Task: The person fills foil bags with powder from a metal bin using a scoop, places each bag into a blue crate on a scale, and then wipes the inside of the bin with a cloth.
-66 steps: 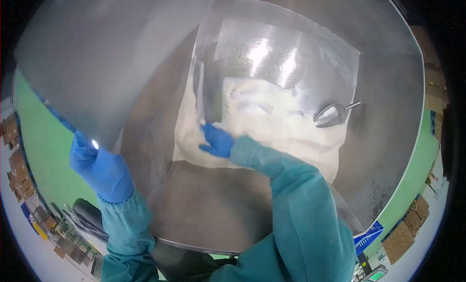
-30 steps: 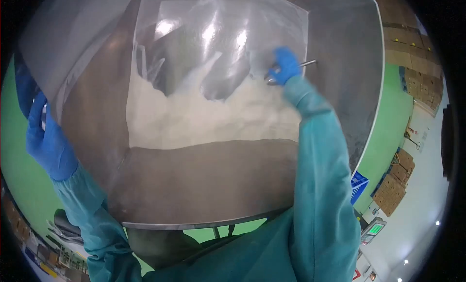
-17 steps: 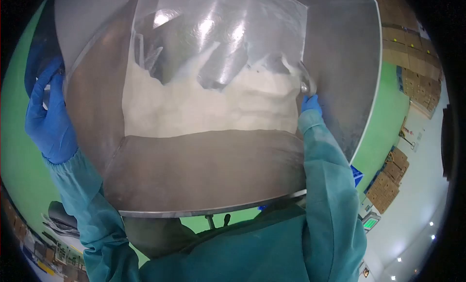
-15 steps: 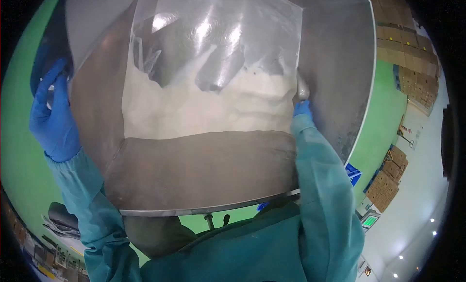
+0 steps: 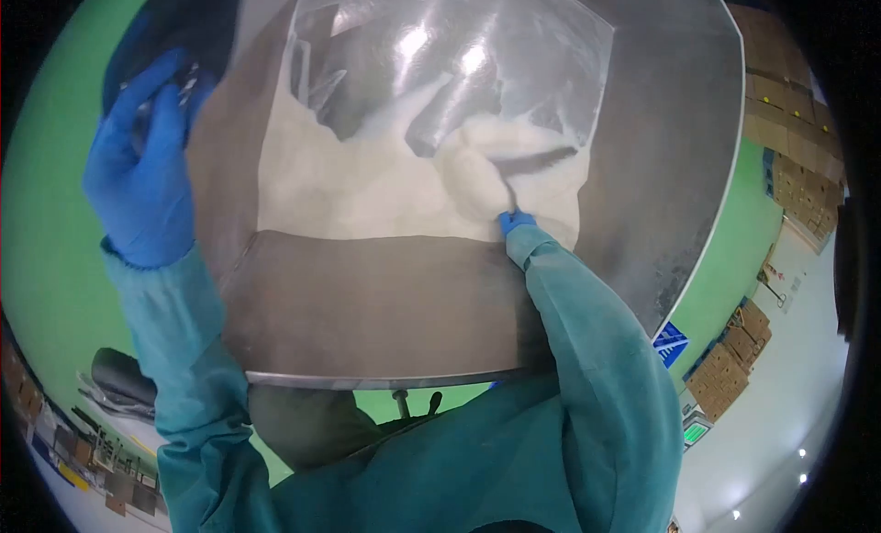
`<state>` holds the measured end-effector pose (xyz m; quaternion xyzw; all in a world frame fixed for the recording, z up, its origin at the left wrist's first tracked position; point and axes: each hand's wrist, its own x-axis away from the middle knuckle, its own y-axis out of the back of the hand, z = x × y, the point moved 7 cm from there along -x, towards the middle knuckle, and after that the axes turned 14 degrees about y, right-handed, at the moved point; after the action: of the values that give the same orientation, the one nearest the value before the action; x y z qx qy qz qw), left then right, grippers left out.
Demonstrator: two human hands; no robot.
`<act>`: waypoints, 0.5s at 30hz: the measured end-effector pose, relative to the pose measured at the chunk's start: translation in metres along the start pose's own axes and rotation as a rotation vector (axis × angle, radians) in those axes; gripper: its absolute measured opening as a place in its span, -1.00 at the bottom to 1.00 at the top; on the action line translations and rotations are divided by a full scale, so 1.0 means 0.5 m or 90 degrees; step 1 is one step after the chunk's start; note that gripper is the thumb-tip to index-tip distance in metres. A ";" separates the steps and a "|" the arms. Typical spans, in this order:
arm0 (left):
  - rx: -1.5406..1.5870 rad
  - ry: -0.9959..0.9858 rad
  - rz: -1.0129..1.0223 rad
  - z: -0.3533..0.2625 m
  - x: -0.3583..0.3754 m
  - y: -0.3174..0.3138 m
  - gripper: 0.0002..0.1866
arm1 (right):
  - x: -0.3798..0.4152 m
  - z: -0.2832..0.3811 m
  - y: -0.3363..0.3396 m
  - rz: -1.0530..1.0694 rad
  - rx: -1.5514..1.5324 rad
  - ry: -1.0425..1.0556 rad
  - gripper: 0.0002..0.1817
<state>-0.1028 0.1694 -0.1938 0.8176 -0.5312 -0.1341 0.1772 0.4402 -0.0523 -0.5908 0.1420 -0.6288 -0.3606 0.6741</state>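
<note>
A wide steel bin (image 5: 385, 299) holds off-white powder (image 5: 358, 189), and I stand at its near edge. My right hand (image 5: 518, 221), gloved in blue, is closed round the handle of a metal scoop (image 5: 511, 198). The scoop's head is in the powder at the right and mostly hidden by it. At the bin's left side, my left hand (image 5: 147, 179), also in a blue glove, is raised with its fingers curled on a dark, shiny, rounded thing (image 5: 188, 23). That thing looks like a vessel, partly cut off at the top.
The bin's right wall (image 5: 665, 166) rises beside my right arm. Brown cardboard boxes (image 5: 803, 189) stand beyond it on the right. A lit green display (image 5: 696, 432) is at lower right. Green floor (image 5: 46, 221) shows around the bin.
My right hand has moved left from the right wall with the scoop, pushing powder into a mound. My left hand and the dark thing have shifted right and up in view.
</note>
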 end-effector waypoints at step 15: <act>-0.730 -0.115 0.238 0.078 0.076 -0.145 -0.83 | -0.038 0.588 -0.092 0.240 0.201 0.462 -0.55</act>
<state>-0.0438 0.1560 -0.2613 0.4706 -0.5217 -0.4343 0.5637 0.1475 0.0052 -0.5852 0.2437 -0.4133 -0.0570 0.8755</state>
